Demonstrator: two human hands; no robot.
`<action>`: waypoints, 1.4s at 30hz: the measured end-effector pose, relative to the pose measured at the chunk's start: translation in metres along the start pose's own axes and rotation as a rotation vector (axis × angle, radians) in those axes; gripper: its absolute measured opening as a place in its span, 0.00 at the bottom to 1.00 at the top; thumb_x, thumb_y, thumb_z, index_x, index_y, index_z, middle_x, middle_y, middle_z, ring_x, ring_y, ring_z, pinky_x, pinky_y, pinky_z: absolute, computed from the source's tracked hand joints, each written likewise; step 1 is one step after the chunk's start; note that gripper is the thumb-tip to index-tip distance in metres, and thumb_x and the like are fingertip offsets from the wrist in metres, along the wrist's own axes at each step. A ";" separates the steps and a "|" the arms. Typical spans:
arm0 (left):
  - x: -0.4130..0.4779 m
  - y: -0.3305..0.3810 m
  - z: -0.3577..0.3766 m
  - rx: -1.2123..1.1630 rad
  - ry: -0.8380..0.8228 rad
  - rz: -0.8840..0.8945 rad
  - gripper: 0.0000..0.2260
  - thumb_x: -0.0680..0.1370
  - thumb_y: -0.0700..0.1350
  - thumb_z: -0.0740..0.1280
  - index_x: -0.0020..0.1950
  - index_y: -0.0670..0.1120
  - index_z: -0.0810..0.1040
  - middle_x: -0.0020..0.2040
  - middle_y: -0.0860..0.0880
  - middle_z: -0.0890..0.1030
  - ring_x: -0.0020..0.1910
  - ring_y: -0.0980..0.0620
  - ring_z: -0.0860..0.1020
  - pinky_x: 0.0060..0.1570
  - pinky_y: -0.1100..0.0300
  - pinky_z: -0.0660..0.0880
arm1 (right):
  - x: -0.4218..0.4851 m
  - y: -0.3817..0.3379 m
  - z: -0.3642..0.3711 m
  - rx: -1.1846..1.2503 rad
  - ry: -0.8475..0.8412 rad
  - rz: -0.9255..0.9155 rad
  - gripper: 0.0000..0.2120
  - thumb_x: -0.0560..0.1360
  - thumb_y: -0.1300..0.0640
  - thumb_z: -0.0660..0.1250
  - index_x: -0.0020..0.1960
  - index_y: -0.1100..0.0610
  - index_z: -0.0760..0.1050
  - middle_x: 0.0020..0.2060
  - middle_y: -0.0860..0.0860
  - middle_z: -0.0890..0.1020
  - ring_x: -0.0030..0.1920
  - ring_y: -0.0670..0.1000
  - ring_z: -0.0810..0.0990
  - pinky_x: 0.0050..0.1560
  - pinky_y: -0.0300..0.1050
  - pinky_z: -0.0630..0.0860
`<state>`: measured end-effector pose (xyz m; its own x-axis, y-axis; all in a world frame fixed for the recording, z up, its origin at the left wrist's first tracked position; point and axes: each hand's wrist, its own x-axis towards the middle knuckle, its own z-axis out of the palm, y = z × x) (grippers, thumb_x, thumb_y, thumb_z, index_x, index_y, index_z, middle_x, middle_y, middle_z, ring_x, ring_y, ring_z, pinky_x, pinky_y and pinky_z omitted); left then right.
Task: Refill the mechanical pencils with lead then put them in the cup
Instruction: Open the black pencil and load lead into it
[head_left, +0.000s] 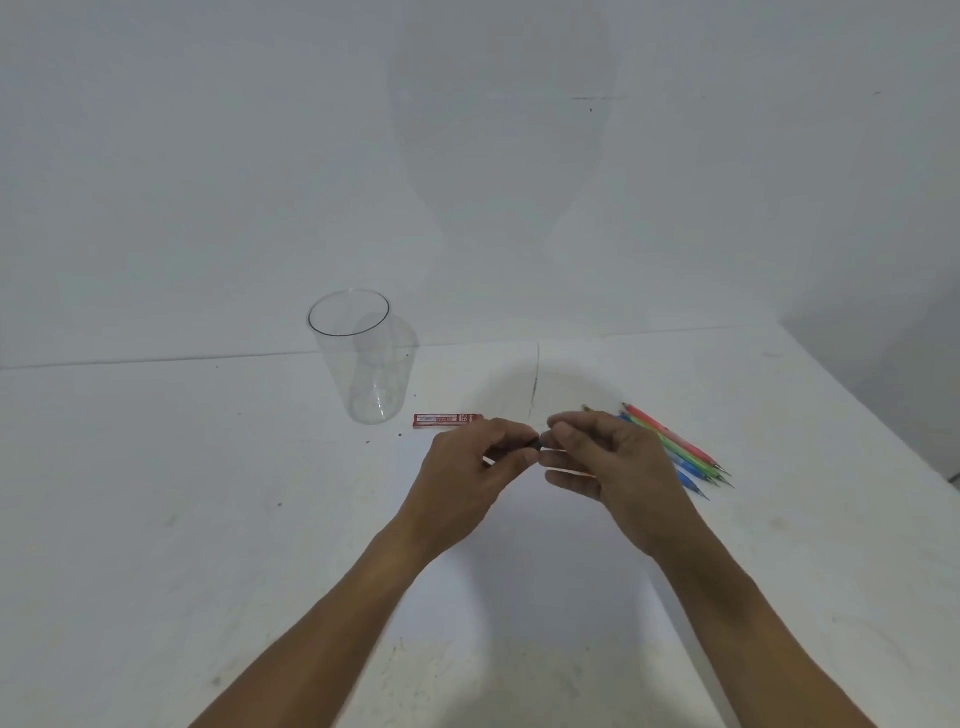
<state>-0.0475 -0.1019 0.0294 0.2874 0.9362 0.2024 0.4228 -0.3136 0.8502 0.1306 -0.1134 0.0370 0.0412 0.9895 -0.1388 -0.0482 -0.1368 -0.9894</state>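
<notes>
white tabletop fills the lower part of the view, scuffed and flecked with small dark marks, and meets a plain pale wall behind. two bare forearms reach in from the near edge, and the hands meet above the middle of the tabletop. the left hand has its fingers curled, thumb and forefinger pinching a small dark piece at their tips. the right hand is curled too, its fingertips right against that piece. it grasps a thin pale shaft that shows below its fingers; most of the shaft is hidden, so i cannot tell whether it is a pencil. a clear plastic cup stands upright beyond and to the left of the hands, apart from them. the pencils, red, green and blue, lie side by side in a tight bunch on the tabletop just behind the right hand, partly covered by it, metal tips pointing to the near right. a red lead case lies flat between the cup and the left hand, near the cup's base.
</notes>
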 end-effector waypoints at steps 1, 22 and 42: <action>0.001 0.001 0.000 0.002 0.003 0.002 0.07 0.78 0.47 0.68 0.54 0.51 0.82 0.46 0.59 0.83 0.48 0.61 0.80 0.48 0.63 0.77 | 0.000 0.000 0.000 0.017 -0.003 -0.002 0.09 0.77 0.59 0.67 0.56 0.60 0.79 0.45 0.56 0.86 0.45 0.55 0.86 0.47 0.49 0.83; -0.004 0.008 0.002 -0.134 0.040 -0.061 0.12 0.76 0.46 0.72 0.58 0.51 0.75 0.44 0.55 0.85 0.45 0.58 0.82 0.48 0.62 0.79 | 0.001 0.002 -0.004 -0.065 -0.057 -0.037 0.08 0.73 0.60 0.71 0.52 0.60 0.83 0.41 0.57 0.86 0.43 0.56 0.86 0.47 0.48 0.83; -0.008 0.007 0.006 -0.075 -0.018 -0.098 0.06 0.77 0.51 0.69 0.51 0.51 0.83 0.39 0.54 0.82 0.39 0.54 0.79 0.38 0.62 0.75 | 0.009 -0.015 -0.001 0.661 0.013 0.111 0.09 0.81 0.53 0.60 0.49 0.57 0.75 0.44 0.57 0.82 0.47 0.59 0.83 0.54 0.56 0.79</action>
<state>-0.0412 -0.1123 0.0307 0.2629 0.9587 0.1083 0.3848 -0.2072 0.8994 0.1328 -0.1030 0.0502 0.0130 0.9700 -0.2428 -0.6539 -0.1755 -0.7359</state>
